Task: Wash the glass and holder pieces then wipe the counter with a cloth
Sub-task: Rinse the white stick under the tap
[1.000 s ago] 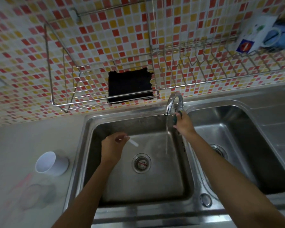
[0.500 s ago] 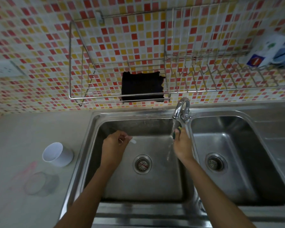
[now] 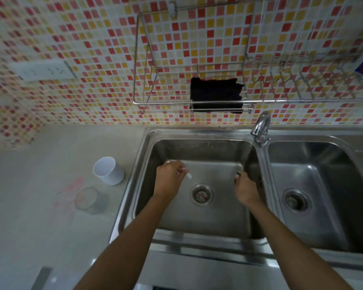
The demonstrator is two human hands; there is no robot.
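Glass (image 3: pixel 91 198), clear and upright, on the grey counter (image 3: pixel 40 227) at left of centre, just beside the white holder cup (image 3: pixel 108 170) set nearer the sink's left basin (image 3: pixel 197 149). Over that basin, at centre frame, left hand (image 3: pixel 169 178) pinching a small white holder piece (image 3: pixel 188 175) between curled fingers, right hand (image 3: pixel 244 190) closed round a dark green-and-yellow object (image 3: pixel 238 174), too blurred to name, near the basin's right wall, drain (image 3: pixel 202 194) between the two hands. At upper centre, black cloth (image 3: pixel 216 95) draped on the wire rack (image 3: pixel 176 102) against the mosaic tiles (image 3: pixel 82 38), faucet (image 3: pixel 261 126) below it to the right.
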